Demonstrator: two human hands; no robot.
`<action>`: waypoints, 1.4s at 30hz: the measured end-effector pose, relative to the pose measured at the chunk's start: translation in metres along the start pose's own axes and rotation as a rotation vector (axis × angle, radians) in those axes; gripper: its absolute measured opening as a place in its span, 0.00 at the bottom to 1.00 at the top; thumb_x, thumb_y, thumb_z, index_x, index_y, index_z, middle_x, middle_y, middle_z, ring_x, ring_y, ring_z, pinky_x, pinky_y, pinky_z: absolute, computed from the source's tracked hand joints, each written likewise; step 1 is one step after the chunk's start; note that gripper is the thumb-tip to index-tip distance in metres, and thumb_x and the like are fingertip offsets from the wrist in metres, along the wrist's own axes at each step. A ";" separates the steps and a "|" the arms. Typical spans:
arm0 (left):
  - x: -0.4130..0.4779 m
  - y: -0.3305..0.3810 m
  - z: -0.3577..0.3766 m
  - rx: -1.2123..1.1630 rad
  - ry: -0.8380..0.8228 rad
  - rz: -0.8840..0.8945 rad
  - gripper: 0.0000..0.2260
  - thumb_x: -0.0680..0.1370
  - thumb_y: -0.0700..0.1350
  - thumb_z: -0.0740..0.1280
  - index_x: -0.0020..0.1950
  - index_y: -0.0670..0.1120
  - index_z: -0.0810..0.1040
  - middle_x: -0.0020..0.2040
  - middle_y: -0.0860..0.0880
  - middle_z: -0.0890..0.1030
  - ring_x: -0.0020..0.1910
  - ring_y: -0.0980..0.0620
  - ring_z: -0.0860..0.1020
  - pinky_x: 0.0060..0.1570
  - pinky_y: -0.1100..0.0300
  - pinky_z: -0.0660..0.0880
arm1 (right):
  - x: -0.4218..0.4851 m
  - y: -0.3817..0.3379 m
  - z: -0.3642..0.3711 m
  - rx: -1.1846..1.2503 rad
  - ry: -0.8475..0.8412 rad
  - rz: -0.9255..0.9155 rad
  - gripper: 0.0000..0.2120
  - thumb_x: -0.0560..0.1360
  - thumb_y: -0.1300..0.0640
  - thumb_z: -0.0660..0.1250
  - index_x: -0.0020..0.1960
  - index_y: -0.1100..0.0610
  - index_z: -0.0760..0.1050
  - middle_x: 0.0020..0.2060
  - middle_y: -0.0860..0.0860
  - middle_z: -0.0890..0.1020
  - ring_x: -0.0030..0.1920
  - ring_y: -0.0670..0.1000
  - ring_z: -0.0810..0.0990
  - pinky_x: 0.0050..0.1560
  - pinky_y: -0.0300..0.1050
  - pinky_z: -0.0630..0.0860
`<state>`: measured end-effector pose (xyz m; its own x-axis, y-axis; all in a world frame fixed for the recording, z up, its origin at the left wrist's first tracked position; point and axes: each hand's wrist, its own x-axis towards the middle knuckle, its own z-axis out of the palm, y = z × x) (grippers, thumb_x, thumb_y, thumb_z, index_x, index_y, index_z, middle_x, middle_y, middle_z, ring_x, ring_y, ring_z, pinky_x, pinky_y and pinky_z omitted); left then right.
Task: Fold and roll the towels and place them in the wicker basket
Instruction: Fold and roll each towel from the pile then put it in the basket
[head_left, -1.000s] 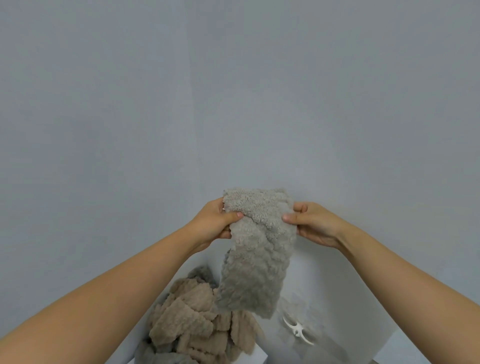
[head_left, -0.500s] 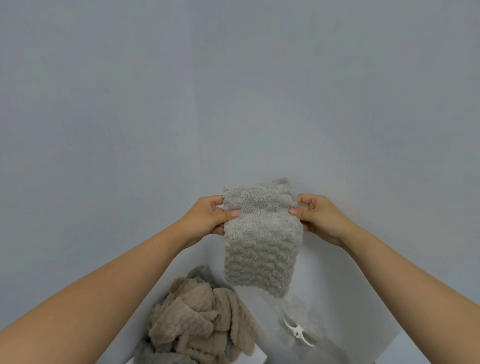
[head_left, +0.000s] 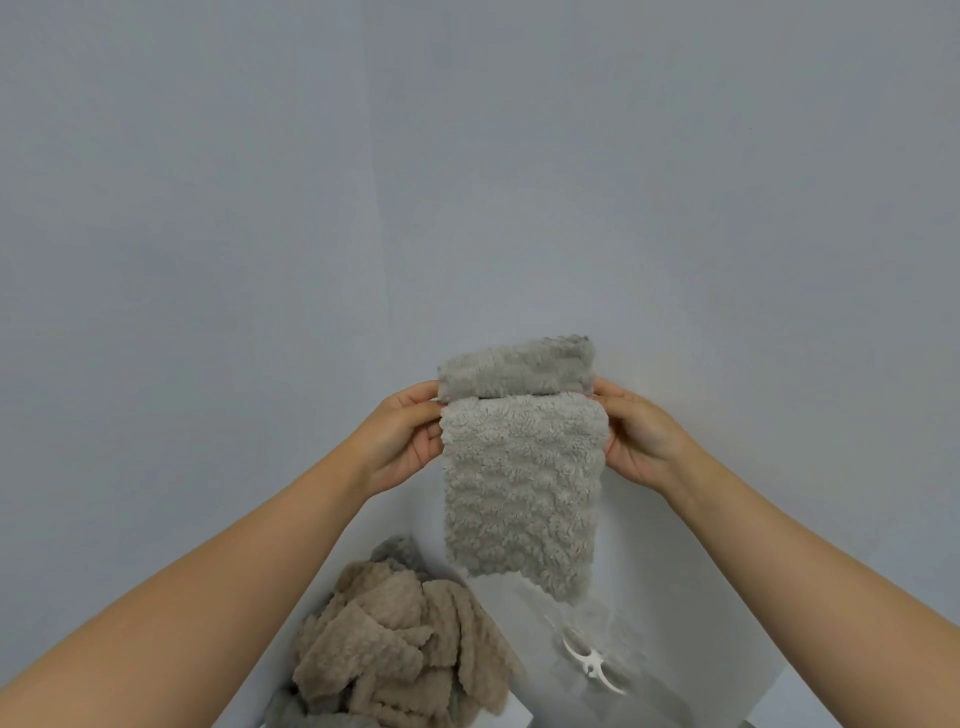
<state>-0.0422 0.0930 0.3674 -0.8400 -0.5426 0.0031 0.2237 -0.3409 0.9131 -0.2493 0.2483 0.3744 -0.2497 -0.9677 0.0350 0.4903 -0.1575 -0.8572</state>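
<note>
A fluffy grey towel (head_left: 519, 478), folded into a narrow strip, hangs in the air in front of me. Its top end is turned over into the start of a roll. My left hand (head_left: 402, 436) pinches the towel's left edge at the roll. My right hand (head_left: 641, 441) pinches the right edge at the same height. The lower part of the strip hangs free. No wicker basket is in view.
A heap of beige towels (head_left: 395, 654) lies on the white table (head_left: 675, 597) at the bottom, with a grey one partly under it. A clear plastic bag with a white clip (head_left: 589, 662) lies to the right of the heap. Plain grey wall fills the background.
The towel has straightened from a slanted hang into a vertical strip. Both hands rose a little, and the top end is now turned over into a roll.
</note>
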 end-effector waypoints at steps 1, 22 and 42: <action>-0.002 0.001 0.003 -0.021 -0.026 -0.013 0.15 0.79 0.34 0.57 0.51 0.41 0.84 0.50 0.40 0.82 0.42 0.48 0.81 0.45 0.56 0.80 | 0.001 -0.001 0.000 0.017 0.009 0.016 0.18 0.60 0.65 0.74 0.50 0.64 0.83 0.50 0.62 0.83 0.46 0.57 0.84 0.49 0.50 0.81; -0.010 0.007 0.023 0.180 0.103 -0.046 0.11 0.75 0.28 0.64 0.54 0.38 0.77 0.51 0.43 0.82 0.48 0.50 0.81 0.50 0.61 0.79 | 0.004 -0.004 0.019 -0.315 0.252 -0.147 0.19 0.70 0.80 0.60 0.53 0.62 0.76 0.39 0.53 0.84 0.40 0.50 0.83 0.40 0.40 0.80; -0.016 0.005 0.029 0.299 0.032 -0.052 0.13 0.77 0.41 0.67 0.60 0.39 0.77 0.51 0.44 0.83 0.46 0.50 0.80 0.43 0.61 0.78 | -0.015 0.000 0.016 -0.532 0.088 0.065 0.06 0.78 0.66 0.63 0.43 0.60 0.76 0.29 0.47 0.82 0.31 0.43 0.81 0.31 0.35 0.77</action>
<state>-0.0425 0.1224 0.3840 -0.8292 -0.5562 -0.0554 0.0212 -0.1303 0.9913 -0.2323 0.2596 0.3817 -0.3130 -0.9484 -0.0508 0.0225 0.0461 -0.9987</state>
